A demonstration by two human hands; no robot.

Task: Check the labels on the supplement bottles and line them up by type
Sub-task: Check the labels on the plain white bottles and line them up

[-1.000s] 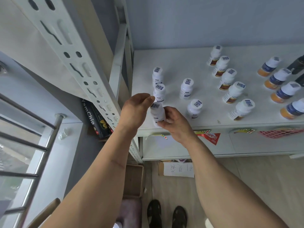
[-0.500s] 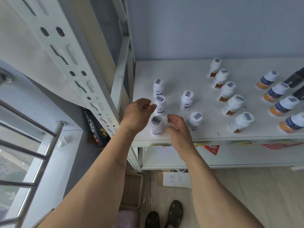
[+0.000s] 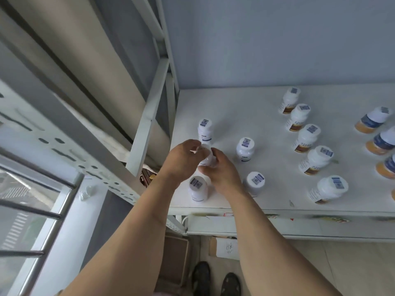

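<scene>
A small white supplement bottle with a blue label [image 3: 207, 157] is gripped between both hands above the left part of the white shelf top [image 3: 245, 107]. My left hand [image 3: 182, 160] curls its fingers round the cap end, and my right hand [image 3: 223, 171] wraps the body from the right. Similar blue-label bottles stand nearby: one behind [image 3: 204, 130], one at the front edge [image 3: 198, 188], and two to the right [image 3: 245, 148] [image 3: 255, 183]. The held bottle is blurred and partly hidden by my fingers.
A diagonal row of white bottles with brown labels [image 3: 306, 138] runs down the middle of the shelf top. Orange bottles with blue labels [image 3: 373, 122] stand at the right edge. A white metal rack post [image 3: 147, 116] rises on the left, beside a barred window.
One second ago both hands held a bottle at the front edge. They set it down, let go, then moved back and took hold of the bottle behind it.
</scene>
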